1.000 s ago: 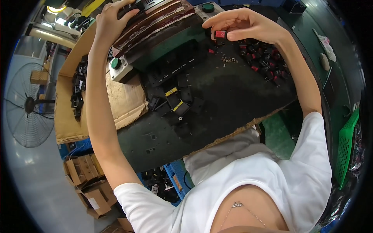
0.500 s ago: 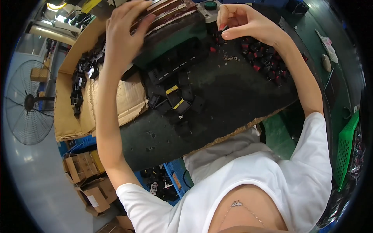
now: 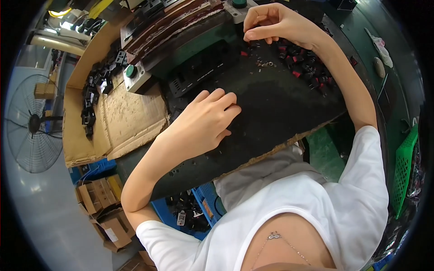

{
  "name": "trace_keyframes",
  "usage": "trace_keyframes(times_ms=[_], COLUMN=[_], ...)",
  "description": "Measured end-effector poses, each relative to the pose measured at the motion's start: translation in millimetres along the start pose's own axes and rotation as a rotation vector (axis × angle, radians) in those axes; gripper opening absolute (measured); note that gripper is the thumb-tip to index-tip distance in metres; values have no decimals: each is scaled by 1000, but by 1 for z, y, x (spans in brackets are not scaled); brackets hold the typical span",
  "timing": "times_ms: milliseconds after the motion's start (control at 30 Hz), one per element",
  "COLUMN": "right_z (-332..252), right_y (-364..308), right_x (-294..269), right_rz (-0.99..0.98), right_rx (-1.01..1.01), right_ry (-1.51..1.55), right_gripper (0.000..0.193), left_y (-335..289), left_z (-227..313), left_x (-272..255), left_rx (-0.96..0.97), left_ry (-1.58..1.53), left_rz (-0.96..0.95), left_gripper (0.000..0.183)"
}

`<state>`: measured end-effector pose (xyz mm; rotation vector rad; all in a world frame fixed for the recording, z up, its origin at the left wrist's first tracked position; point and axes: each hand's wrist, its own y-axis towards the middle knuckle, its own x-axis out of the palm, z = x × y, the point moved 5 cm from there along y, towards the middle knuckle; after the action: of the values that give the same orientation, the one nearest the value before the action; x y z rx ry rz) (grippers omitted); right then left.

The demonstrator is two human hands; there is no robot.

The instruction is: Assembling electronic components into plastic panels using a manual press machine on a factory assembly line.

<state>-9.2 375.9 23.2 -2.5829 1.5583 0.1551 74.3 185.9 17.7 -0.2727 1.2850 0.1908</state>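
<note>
My left hand (image 3: 205,119) is over the middle of the dark tabletop, fingers curled down and closed. It covers the place where black plastic pieces with yellow parts lay; whatever it grips is hidden beneath. My right hand (image 3: 275,25) is at the far right, thumb and index finger pinched together. Any small thing between those fingertips cannot be made out. Beside it lie a heap of small black-and-red parts (image 3: 312,74) and a scatter of tiny metal pieces (image 3: 266,63). A black panel with slots (image 3: 199,70) leans along the front of the green-and-brown fixture (image 3: 181,40).
Two green push buttons on grey boxes, a left one (image 3: 131,71) and a right one (image 3: 238,3), flank the fixture. Black plastic housings (image 3: 90,97) line a cardboard tray (image 3: 131,117) at left. Below the table edge is a blue crate (image 3: 203,205); a fan (image 3: 34,123) stands far left.
My left hand has come down from the fixture's top to the black pieces on the table, uncovering the left green button. My right hand has shifted slightly left; its black-and-red part no longer shows.
</note>
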Motion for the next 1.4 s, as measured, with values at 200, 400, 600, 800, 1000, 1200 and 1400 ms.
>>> trace_keyframes(times_ms=[200, 400, 600, 800, 1000, 1200, 1400], right_z=[1, 2, 2, 3, 2, 2, -6], right_y=[2, 2, 3, 0, 2, 2, 18], right_x=[-1, -2, 3, 3, 7, 5, -6], right_rz=[163, 58, -7, 16, -5, 40, 180], right_rx=[-62, -242, -265, -245, -262, -291, -397], right_ry=[158, -94, -29, -113, -102, -96, -311], right_gripper=[21, 33, 31, 30, 28, 31, 32], left_y=[-6, -62, -52, -43, -37, -40, -42], left_z=[-20, -133, -188, -214, -219, -219, -219], left_x=[-49, -102, -117, -123, -125, -122, -127], left_rx=[44, -350, -341, -263, -221, -263, -235], left_ry=[-514, -541, -398, -291, -246, -234, -191], left_rz=[281, 1011, 927, 806, 773, 764, 707], left_gripper=[34, 29, 19, 18, 16, 16, 19])
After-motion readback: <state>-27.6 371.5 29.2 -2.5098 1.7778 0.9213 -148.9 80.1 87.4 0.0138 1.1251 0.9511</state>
